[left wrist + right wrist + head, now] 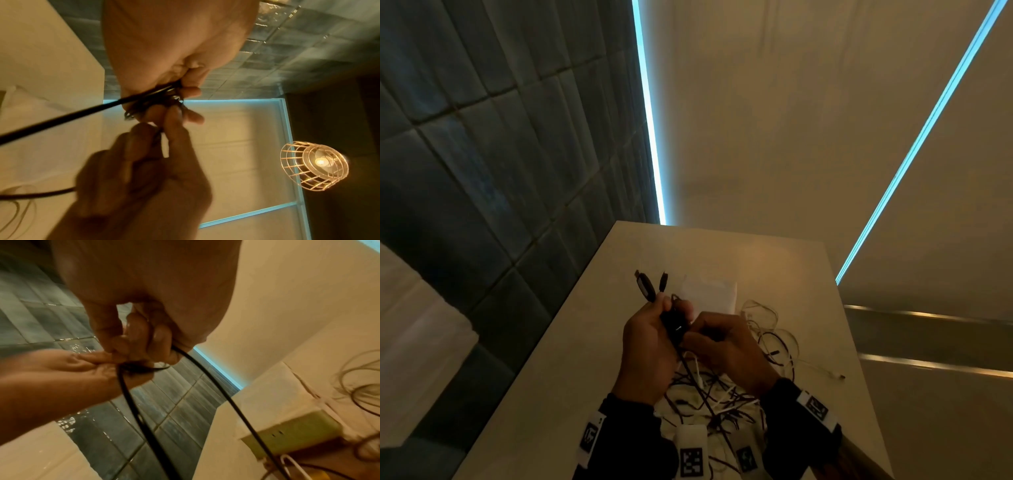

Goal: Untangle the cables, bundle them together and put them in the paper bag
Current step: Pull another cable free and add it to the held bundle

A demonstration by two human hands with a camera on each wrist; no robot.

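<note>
Over the table, my left hand (666,310) grips a coiled black cable bundle (674,325). Two black plugs (644,285) stick up above its fingers. My right hand (697,334) pinches a strand of the same black cable right beside the bundle, and the two hands touch. The left wrist view shows my left hand's fingers (191,92) curled around the coil (152,104), with a taut black strand (61,117) running off left. In the right wrist view, the cable (207,379) loops down from my right hand's fingers (162,337). A white paper bag (710,294) lies behind the hands.
A tangle of dark and white cables (709,394) lies on the pale table (592,342) under and to the right of my wrists. One white cable end (832,374) reaches toward the right edge. A dark tiled wall (482,154) stands left.
</note>
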